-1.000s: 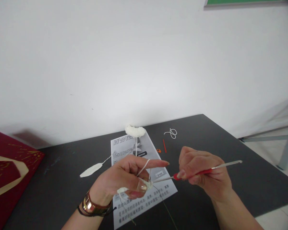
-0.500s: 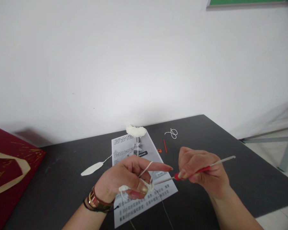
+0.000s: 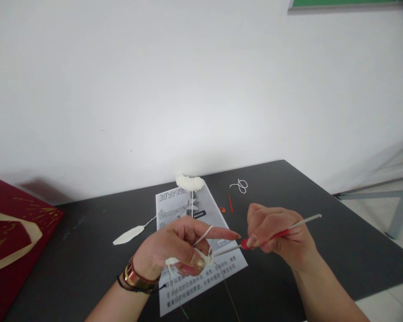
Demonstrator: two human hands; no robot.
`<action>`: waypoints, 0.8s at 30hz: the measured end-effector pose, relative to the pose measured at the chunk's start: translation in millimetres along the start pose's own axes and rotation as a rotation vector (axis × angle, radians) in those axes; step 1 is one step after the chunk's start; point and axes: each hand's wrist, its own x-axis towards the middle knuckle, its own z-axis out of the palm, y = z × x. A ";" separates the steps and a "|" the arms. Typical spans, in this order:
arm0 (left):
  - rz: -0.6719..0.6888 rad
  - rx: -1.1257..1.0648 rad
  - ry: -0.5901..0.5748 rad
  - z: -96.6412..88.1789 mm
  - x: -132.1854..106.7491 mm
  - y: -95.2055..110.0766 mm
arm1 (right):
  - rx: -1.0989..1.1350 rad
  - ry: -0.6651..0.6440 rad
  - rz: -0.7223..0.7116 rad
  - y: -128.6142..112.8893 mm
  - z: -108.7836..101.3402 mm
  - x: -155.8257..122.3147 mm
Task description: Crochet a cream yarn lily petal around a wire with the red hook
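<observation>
My left hand (image 3: 184,246) pinches a small piece of white crochet work (image 3: 208,258) between thumb and fingers. Over its outstretched index finger runs a strand of white yarn (image 3: 203,235), which leads back to a yarn skein (image 3: 190,182) by the wall. In my right hand (image 3: 277,235) is a double-ended crochet hook (image 3: 304,222) with a red grip. The hook's thin left end reaches into the crochet work; its tip is hidden there. Two thin wire-like strands (image 3: 231,293) hang down from the work.
Under my hands a printed sheet (image 3: 215,277) lies on the black table (image 3: 97,264). A finished white leaf-shaped piece (image 3: 129,235) is at left, near a red gift bag (image 3: 20,232). A red needle (image 3: 230,203), an orange stitch marker (image 3: 222,209) and a yarn scrap (image 3: 241,185) lie at right.
My right hand and the hook have shifted slightly left, towards my left hand. The left hand keeps its pinch on the work, nearly still.
</observation>
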 end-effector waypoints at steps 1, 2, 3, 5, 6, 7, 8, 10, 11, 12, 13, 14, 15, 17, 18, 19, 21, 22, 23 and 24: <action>-0.003 0.001 -0.004 -0.3 0.2 -0.2 | -0.004 -0.015 -0.007 -1.2 -0.5 1.7; -0.005 0.001 -0.011 -0.7 0.3 -0.3 | -0.004 -0.028 -0.010 -1.9 -0.9 3.0; -0.006 -0.001 -0.020 -1.1 0.5 -0.3 | -0.003 -0.037 -0.008 -2.2 -1.3 3.8; -0.010 -0.006 -0.036 -1.9 0.8 -0.1 | 0.005 -0.039 -0.003 -1.3 -2.2 3.7; -0.015 -0.006 -0.046 -2.2 0.9 0.1 | 0.014 -0.031 0.004 -0.3 -2.6 2.8; -0.014 -0.005 -0.048 -2.6 1.0 0.2 | 0.030 -0.015 0.018 0.9 -3.1 1.6; -0.009 -0.003 -0.048 -2.7 1.0 0.3 | 0.050 0.004 0.035 2.2 -3.5 0.2; 0.004 0.006 -0.049 -2.1 1.2 0.6 | 0.107 0.043 0.087 4.7 -3.5 -2.2; 0.016 0.022 -0.039 -1.2 1.4 0.8 | 0.143 0.065 0.115 5.9 -2.9 -3.0; 0.030 0.050 -0.024 -0.1 1.5 1.0 | 0.180 0.090 0.142 7.0 -1.9 -3.3; 0.047 0.090 -0.001 1.4 1.6 1.5 | 0.220 0.118 0.178 8.0 -0.5 -3.0; 0.072 0.137 0.032 2.9 1.6 2.0 | 0.263 0.153 0.218 9.2 1.3 -2.3; 0.102 0.193 0.075 4.4 1.5 2.7 | 0.307 0.191 0.266 10.5 3.3 -1.3; 0.155 0.337 0.158 7.1 0.9 4.7 | 0.389 0.256 0.371 13.4 7.3 1.1; 0.173 0.424 0.191 8.3 0.2 6.0 | 0.426 0.279 0.420 15.0 9.3 2.3; 0.186 0.511 0.223 9.5 -0.5 7.6 | 0.459 0.297 0.457 16.6 11.0 3.3; 0.207 0.669 0.280 12.6 -2.5 11.4 | 0.507 0.324 0.504 19.4 14.3 4.8; 0.228 0.735 0.309 14.7 -3.6 13.6 | 0.524 0.336 0.514 20.4 15.7 5.3; 0.257 0.792 0.338 17.2 -4.5 15.9 | 0.537 0.350 0.522 21.3 17.2 5.7; 0.292 0.847 0.368 20.0 -5.3 18.1 | 0.548 0.362 0.529 21.9 18.5 6.0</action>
